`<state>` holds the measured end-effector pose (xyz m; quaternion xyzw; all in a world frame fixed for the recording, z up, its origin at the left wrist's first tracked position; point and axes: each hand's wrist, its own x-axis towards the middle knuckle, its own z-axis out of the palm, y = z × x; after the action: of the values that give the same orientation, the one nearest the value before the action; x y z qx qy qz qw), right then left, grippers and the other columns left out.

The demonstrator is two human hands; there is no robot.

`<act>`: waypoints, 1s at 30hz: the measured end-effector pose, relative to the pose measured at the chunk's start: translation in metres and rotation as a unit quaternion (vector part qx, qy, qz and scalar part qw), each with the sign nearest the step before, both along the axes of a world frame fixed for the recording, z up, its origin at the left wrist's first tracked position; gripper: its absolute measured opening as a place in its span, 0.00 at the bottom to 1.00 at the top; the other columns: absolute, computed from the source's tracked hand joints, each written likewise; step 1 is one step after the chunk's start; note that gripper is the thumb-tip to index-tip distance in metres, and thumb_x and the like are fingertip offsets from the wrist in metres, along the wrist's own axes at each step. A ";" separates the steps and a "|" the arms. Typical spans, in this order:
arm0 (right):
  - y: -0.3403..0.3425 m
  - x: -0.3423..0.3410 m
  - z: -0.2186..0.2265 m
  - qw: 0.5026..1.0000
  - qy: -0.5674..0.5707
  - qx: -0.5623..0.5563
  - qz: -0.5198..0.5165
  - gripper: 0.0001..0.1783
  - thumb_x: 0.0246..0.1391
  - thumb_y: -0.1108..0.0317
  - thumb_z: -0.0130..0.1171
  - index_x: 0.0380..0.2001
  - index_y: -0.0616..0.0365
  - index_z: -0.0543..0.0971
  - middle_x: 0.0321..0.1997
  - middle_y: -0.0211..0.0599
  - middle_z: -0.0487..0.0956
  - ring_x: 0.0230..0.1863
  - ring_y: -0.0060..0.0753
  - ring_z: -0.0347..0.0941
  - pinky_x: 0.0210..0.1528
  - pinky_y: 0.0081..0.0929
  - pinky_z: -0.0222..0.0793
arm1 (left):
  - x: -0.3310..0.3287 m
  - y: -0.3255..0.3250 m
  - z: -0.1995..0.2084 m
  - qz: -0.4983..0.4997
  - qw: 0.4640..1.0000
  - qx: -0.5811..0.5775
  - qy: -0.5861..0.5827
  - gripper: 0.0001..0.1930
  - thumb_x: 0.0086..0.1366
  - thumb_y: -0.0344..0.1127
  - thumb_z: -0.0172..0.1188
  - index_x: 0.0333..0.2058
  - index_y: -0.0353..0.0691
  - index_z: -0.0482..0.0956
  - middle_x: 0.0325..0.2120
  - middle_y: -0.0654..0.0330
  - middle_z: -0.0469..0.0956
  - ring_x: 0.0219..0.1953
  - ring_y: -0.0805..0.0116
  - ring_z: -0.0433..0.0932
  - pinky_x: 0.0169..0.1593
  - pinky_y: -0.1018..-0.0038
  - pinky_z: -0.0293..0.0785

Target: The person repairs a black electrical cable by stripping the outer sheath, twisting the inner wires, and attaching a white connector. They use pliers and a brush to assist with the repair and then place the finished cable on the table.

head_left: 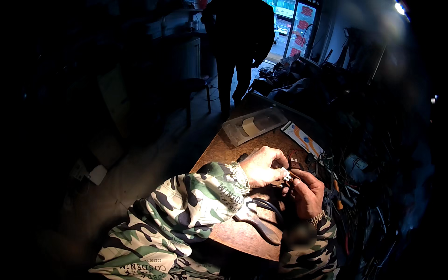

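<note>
Above the wooden bench, both of my hands meet over a small white part (286, 174), which looks like a plug connector. My left hand (262, 169) pinches it from the left between thumb and fingers. Close against it, the fingers of my right hand (308, 192) are closed on a small copper-coloured piece (293, 175); its exact kind does not show. Below my hands lies a dark-handled tool (266, 227), partly covered by my left sleeve, with a black loop (268, 205) beside it. Thin wires (294, 155) run just beyond my fingers.
On the wooden bench (212, 156) lie a clear plastic package (235, 133) and a white, orange and blue packet (302, 139). An orange-handled tool (337, 193) sits among tangled wires and clutter (359, 196) at right. Ahead, a person (240, 37) stands near a dark stool (191, 86) and a bright doorway.
</note>
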<state>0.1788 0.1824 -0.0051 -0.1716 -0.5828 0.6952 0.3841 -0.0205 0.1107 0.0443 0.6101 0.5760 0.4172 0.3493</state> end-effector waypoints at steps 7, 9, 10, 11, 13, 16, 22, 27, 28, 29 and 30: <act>0.001 0.002 -0.002 1.000 -0.013 0.005 -0.010 0.17 0.60 0.75 0.53 0.50 0.76 0.75 0.42 0.50 0.82 0.33 0.31 0.81 0.36 0.24 0.78 | 0.003 0.000 -0.001 -0.002 0.999 -0.014 -0.031 0.16 0.62 0.32 0.67 0.45 0.27 0.78 0.37 0.52 0.82 0.40 0.69 0.82 0.45 0.73 0.80; 0.000 0.002 -0.001 1.000 -0.014 0.011 -0.011 0.17 0.60 0.75 0.53 0.50 0.76 0.75 0.42 0.50 0.82 0.34 0.31 0.81 0.36 0.24 0.78 | 0.003 0.000 0.001 -0.004 1.000 -0.007 -0.027 0.16 0.62 0.32 0.68 0.45 0.27 0.78 0.37 0.52 0.83 0.40 0.69 0.82 0.45 0.73 0.80; -0.001 0.002 0.001 1.000 -0.015 0.005 -0.013 0.17 0.60 0.75 0.55 0.50 0.75 0.75 0.43 0.49 0.82 0.34 0.31 0.81 0.37 0.24 0.78 | 0.004 0.000 0.001 -0.001 1.000 -0.003 -0.019 0.16 0.62 0.32 0.68 0.45 0.28 0.78 0.36 0.53 0.83 0.40 0.69 0.82 0.45 0.74 0.80; -0.002 0.001 0.003 1.000 -0.015 -0.001 -0.015 0.17 0.59 0.75 0.56 0.49 0.75 0.76 0.43 0.49 0.82 0.35 0.31 0.81 0.38 0.24 0.78 | 0.004 -0.001 0.001 0.003 1.000 0.001 -0.011 0.16 0.62 0.31 0.68 0.45 0.28 0.78 0.36 0.53 0.83 0.40 0.69 0.82 0.45 0.74 0.80; -0.004 -0.001 0.005 1.000 -0.017 -0.003 -0.016 0.17 0.58 0.75 0.59 0.49 0.74 0.76 0.43 0.48 0.82 0.36 0.31 0.81 0.39 0.24 0.79 | 0.003 -0.001 -0.002 0.010 1.000 0.003 -0.023 0.16 0.61 0.31 0.68 0.44 0.29 0.78 0.35 0.53 0.83 0.39 0.69 0.82 0.44 0.74 0.79; -0.006 -0.006 0.005 1.000 -0.018 0.018 -0.005 0.18 0.56 0.75 0.64 0.48 0.73 0.76 0.43 0.46 0.82 0.38 0.31 0.81 0.42 0.25 0.79 | 0.001 -0.007 -0.001 0.024 1.000 0.015 -0.009 0.15 0.61 0.31 0.68 0.44 0.30 0.79 0.35 0.54 0.83 0.38 0.70 0.81 0.45 0.74 0.79; 0.001 0.005 0.001 0.999 -0.037 0.021 -0.020 0.17 0.56 0.77 0.63 0.48 0.72 0.77 0.43 0.43 0.82 0.41 0.27 0.80 0.46 0.24 0.78 | 0.002 0.004 -0.004 -0.042 0.996 -0.008 -0.076 0.14 0.62 0.29 0.68 0.44 0.31 0.78 0.37 0.56 0.83 0.41 0.71 0.81 0.48 0.74 0.78; 0.000 0.002 0.005 0.998 -0.042 0.053 -0.013 0.16 0.56 0.76 0.64 0.48 0.70 0.78 0.42 0.41 0.83 0.40 0.25 0.80 0.46 0.23 0.78 | -0.001 -0.005 0.004 -0.046 0.996 -0.003 -0.081 0.14 0.62 0.30 0.68 0.45 0.32 0.78 0.37 0.57 0.83 0.41 0.72 0.81 0.49 0.74 0.78; 0.000 0.003 0.005 0.997 -0.048 0.058 -0.019 0.16 0.56 0.76 0.64 0.48 0.70 0.78 0.42 0.41 0.83 0.40 0.25 0.80 0.46 0.23 0.78 | -0.001 -0.003 0.000 -0.055 0.994 0.002 -0.097 0.14 0.62 0.29 0.68 0.45 0.32 0.78 0.37 0.57 0.83 0.41 0.72 0.81 0.48 0.74 0.78; -0.001 0.004 0.006 0.997 -0.053 0.054 -0.016 0.15 0.56 0.76 0.63 0.47 0.70 0.78 0.41 0.40 0.83 0.40 0.25 0.80 0.46 0.23 0.78 | -0.001 -0.002 0.000 -0.051 0.995 0.002 -0.085 0.14 0.63 0.29 0.68 0.45 0.32 0.78 0.37 0.57 0.83 0.41 0.72 0.81 0.48 0.75 0.78; 0.000 0.003 0.006 0.997 -0.056 0.060 -0.015 0.15 0.56 0.76 0.63 0.47 0.70 0.78 0.40 0.40 0.83 0.40 0.25 0.80 0.46 0.23 0.78 | -0.001 -0.002 0.000 -0.046 0.996 0.003 -0.074 0.14 0.63 0.28 0.67 0.45 0.32 0.78 0.37 0.57 0.83 0.41 0.72 0.82 0.48 0.75 0.78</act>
<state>0.1821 0.1822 0.0013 -0.1959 -0.6411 0.6428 0.3707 -0.0217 0.1090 0.0447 0.6045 0.5188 0.4461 0.4078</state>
